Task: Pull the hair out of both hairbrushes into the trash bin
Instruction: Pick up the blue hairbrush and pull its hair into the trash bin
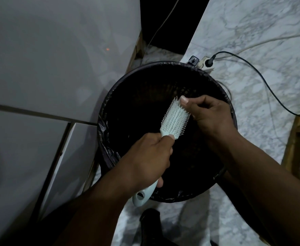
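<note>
A pale mint hairbrush [174,121] with white bristles is held over the round black trash bin [120,89], bristles facing up. My left hand [149,157] is wrapped around its handle, whose looped end sticks out below the fist. My right hand [209,114] is at the brush head's far right edge, with thumb and fingers pinched at the bristles. Whether hair is between those fingers is too dark to tell. The bin's inside is black and its contents are hidden. Only one brush is in view.
A dark liner folds over the bin's rim. White cabinet panels [48,68] stand to the left. Marble floor [270,41] lies to the right, with a power strip [201,63], a black cable [262,82], a white cable, and a wooden leg [294,144].
</note>
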Demonstrator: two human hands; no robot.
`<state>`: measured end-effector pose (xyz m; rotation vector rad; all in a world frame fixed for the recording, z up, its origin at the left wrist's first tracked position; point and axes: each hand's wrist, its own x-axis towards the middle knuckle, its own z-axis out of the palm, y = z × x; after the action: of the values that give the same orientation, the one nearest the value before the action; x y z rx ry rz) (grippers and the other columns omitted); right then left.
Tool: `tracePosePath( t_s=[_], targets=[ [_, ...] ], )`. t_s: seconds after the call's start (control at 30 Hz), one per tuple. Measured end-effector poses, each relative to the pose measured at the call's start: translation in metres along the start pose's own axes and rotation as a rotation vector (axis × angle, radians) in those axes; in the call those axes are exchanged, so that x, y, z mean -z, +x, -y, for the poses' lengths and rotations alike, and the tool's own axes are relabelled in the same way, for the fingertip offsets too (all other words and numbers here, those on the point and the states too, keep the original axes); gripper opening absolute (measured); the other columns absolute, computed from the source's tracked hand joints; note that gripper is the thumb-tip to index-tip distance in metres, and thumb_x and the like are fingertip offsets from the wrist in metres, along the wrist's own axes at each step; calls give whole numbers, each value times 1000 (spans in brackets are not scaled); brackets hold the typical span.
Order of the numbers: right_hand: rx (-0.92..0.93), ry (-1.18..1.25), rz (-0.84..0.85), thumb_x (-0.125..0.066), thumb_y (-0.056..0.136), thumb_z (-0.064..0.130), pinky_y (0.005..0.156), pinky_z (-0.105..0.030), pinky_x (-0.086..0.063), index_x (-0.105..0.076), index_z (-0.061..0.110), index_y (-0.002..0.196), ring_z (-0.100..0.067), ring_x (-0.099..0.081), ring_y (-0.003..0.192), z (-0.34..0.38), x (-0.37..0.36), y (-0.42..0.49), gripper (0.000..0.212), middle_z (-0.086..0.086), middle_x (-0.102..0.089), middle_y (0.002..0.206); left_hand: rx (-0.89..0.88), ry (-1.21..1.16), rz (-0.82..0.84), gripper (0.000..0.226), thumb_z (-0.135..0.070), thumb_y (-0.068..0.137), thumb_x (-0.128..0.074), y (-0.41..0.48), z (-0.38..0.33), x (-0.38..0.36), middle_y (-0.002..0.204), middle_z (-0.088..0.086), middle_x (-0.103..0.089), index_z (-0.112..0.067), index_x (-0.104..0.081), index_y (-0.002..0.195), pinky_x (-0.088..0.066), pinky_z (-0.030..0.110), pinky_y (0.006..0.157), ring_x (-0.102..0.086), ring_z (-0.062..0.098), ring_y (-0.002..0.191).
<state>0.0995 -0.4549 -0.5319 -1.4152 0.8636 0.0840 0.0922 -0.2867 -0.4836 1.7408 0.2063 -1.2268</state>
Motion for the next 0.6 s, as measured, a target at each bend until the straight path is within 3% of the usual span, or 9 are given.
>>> tracePosePath(
  t_s=[0.1, 0.2, 0.23, 0.3, 0.33, 0.4, 0.53, 0.6],
  targets=[
    [-147, 190, -4, -77, 85, 15, 75, -29, -59, -67, 6, 76, -13, -71, 72, -4, -1, 1, 16, -6, -75, 78, -6, 14, -9, 40, -38, 102, -45, 2, 2, 0, 43, -9, -44, -14, -54, 71, -40, 23, 38, -45, 13, 35],
    [-333, 298, -9, -71, 91, 26, 85, -44, -60, -69, 1, 103, -23, -70, 82, -6, -4, 3, 28, -11, -75, 92, -2, 61, -25, 39, -41, 101, -46, 4, 5, 1, 43, -8, -46, -15, -56, 73, -44, 26, 43, -51, 15, 37],
    [-380, 284, -18, -66, 94, 30, 80, -44, -62, -68, 2, 107, -23, -71, 78, -8, -4, 5, 31, -9, -75, 90, -1, 66, -33, 39, -42, 101, -45, 5, 7, 1, 43, -8, -47, -16, -56, 74, -45, 27, 43, -52, 15, 38],
    [-430, 231, -78, -56, 100, 36, 54, -29, -59, -62, 7, 91, -15, -70, 53, -10, -2, 8, 31, -4, -73, 65, -9, 74, -61, 37, -40, 101, -44, 7, 8, 3, 41, -7, -49, -17, -57, 76, -45, 27, 43, -53, 14, 38],
    [-419, 180, -145, -52, 102, 37, 43, -21, -52, -58, 9, 81, -13, -64, 41, -9, 0, 11, 36, -5, -67, 54, -17, 84, -85, 36, -39, 101, -44, 8, 9, 3, 40, -7, -50, -16, -58, 77, -45, 27, 42, -53, 14, 38],
    [-322, -35, -245, -52, 102, 38, 35, -14, -40, -55, 10, 69, -13, -50, 32, -14, 8, 15, 43, -6, -53, 48, -26, 128, -117, 36, -38, 101, -44, 7, 10, 1, 39, -8, -51, -15, -59, 78, -46, 27, 42, -53, 12, 36],
    [-215, -288, -109, -66, 94, 19, 53, -28, -49, -61, 14, 75, -16, -58, 50, -20, 1, 19, 20, -9, -62, 67, 11, 180, -143, 36, -37, 100, -43, 10, 3, 7, 42, -7, -53, -14, -59, 78, -49, 27, 43, -53, 12, 33],
    [-111, -358, -59, -71, 89, 14, 51, -24, -50, -66, 15, 75, -11, -62, 46, 10, -2, -13, 15, -6, -68, 65, -30, 237, -196, 35, -38, 100, -42, -31, -8, 9, 50, -3, -58, -14, -59, 81, -50, 27, 43, -56, 12, 34]
  ],
)
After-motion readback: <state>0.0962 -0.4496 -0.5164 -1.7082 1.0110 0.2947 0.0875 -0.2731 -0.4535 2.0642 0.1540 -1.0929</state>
